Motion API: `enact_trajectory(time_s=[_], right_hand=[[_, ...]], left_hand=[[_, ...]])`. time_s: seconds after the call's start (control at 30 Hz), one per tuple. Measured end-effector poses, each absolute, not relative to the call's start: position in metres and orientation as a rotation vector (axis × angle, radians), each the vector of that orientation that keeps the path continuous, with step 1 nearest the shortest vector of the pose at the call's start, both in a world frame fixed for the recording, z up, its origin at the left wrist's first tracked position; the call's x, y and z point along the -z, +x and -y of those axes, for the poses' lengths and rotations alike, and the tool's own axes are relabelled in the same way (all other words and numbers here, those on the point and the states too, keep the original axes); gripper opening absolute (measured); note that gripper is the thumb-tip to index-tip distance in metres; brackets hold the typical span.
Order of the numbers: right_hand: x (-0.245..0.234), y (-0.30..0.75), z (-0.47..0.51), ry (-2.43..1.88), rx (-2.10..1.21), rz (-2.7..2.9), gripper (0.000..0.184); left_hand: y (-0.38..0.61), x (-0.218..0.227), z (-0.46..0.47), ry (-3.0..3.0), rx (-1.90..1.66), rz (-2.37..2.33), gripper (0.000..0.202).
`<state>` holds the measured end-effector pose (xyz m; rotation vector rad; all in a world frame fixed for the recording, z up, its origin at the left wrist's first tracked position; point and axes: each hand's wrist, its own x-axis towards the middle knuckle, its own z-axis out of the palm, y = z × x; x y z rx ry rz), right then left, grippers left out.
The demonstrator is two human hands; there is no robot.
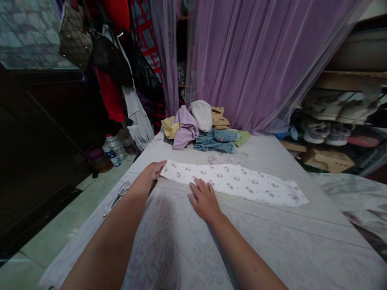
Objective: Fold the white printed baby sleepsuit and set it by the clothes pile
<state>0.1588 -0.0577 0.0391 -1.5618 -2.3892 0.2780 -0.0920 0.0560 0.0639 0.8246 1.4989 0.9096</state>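
Left grip (149, 174) pinches the printed cloth (242, 182), fingertips hidden beneath; right grip (204, 199) lies open, flat on it.

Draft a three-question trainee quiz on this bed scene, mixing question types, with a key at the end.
1. True or false: the left hand and the right hand both touch the white printed cloth.
2. What lies on the bed beside the left forearm? A) scissors B) eyeglasses C) a phone
3. Fill in: the clothes pile sits in front of a ___ curtain.
Key: 1 true; 2 B; 3 purple.
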Motion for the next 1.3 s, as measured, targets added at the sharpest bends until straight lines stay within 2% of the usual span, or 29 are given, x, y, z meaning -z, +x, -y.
enact_trajectory(time_s=[0.17,0.37,0.47,0.6,0.67,0.93,1.13,1.3], right_hand=[[-0.033,0.183,0.049,-1.521,-0.195,2.386,0.048],[-0.033,0.313,0.012,-1.935,0.143,2.099,0.048],[-0.029,0.392,0.005,-2.119,0.308,1.982,0.047],[-0.017,0.455,0.010,-2.064,0.451,2.016,0.043],[-0.012,0.463,0.014,-2.040,0.474,2.028,0.044],[-0.018,0.448,0.022,-2.096,0.462,2.010,0.044],[-0.016,0.450,0.023,-2.134,0.466,2.010,0.051],[-0.014,0.449,0.023,-2.173,0.466,2.015,0.052]], left_hand=[[-0.083,-0.067,-0.060,1.007,-0.833,-1.577,0.033],[-0.068,-0.062,-0.048,1.311,-0.843,-1.781,0.015],[-0.061,-0.064,-0.043,1.419,-0.796,-1.902,0.021],[-0.050,-0.072,-0.038,1.775,-0.471,-2.057,0.025],[-0.046,-0.076,-0.037,1.854,-0.390,-2.104,0.025],[-0.063,-0.083,-0.054,1.659,-0.491,-2.210,0.025],[-0.076,-0.090,-0.060,1.670,-0.482,-2.234,0.029],[-0.079,-0.080,-0.055,1.766,-0.355,-2.373,0.033]])
